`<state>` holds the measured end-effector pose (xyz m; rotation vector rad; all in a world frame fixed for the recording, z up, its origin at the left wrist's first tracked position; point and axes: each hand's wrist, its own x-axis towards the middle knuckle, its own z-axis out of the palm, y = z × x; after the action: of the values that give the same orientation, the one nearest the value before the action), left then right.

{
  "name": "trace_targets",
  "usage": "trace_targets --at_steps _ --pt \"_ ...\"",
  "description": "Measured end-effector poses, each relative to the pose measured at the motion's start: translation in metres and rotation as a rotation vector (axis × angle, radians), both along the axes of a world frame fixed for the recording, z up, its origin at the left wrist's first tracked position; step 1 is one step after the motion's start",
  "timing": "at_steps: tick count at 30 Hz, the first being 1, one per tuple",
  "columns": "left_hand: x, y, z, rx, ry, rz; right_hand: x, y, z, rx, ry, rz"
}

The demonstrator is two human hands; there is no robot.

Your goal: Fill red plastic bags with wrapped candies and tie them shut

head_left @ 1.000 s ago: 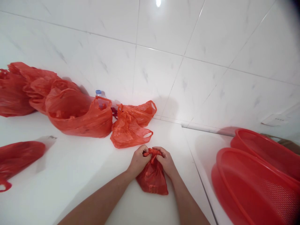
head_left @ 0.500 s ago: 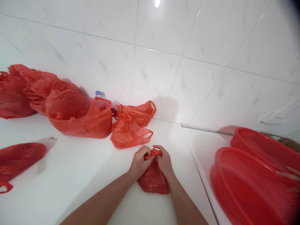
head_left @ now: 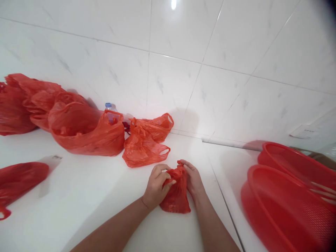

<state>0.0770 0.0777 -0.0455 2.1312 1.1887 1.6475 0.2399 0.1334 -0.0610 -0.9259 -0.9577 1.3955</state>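
Note:
A small red plastic bag (head_left: 176, 196) stands on the white table in front of me, its top gathered and crumpled. Pale shapes show faintly through its lower part. My left hand (head_left: 156, 184) pinches the left side of the bag's neck between thumb and fingers. On the other side, my right hand (head_left: 193, 176) grips the upper right edge, where a twisted bit of plastic sticks up past the fingertips. Just behind the hands lie crumpled red plastic bags (head_left: 141, 148) with loop handles.
A large open red bag (head_left: 91, 140) with red pieces inside sits at the left, beside more full bags (head_left: 18, 105). Behind it is a blue-capped bottle (head_left: 108, 105). Another red bag (head_left: 23, 176) lies at the left edge. Red plastic baskets (head_left: 262, 196) stand at the right.
My hands have moved slightly apart at the bag's neck; the right hand has shifted right and its fingers have changed grip. The bag's top is looser and wider. The view has shifted a little.

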Motion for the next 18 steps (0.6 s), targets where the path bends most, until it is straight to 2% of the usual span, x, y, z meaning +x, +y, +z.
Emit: trace_targets --at_steps 5,9,13,18 --pt "0.018 -0.028 0.003 0.178 0.168 -0.271 0.013 0.01 -0.013 0.02 -0.191 -0.161" --pt "0.031 -0.051 0.004 0.276 0.207 -0.446 0.021 0.016 -0.022 0.036 -0.328 -0.26" --pt "0.034 -0.063 0.009 0.272 0.209 -0.524 0.022 0.019 -0.025 0.042 -0.417 -0.292" --pt "0.036 -0.062 0.011 0.246 0.187 -0.559 0.02 0.017 -0.019 0.069 -0.431 -0.271"
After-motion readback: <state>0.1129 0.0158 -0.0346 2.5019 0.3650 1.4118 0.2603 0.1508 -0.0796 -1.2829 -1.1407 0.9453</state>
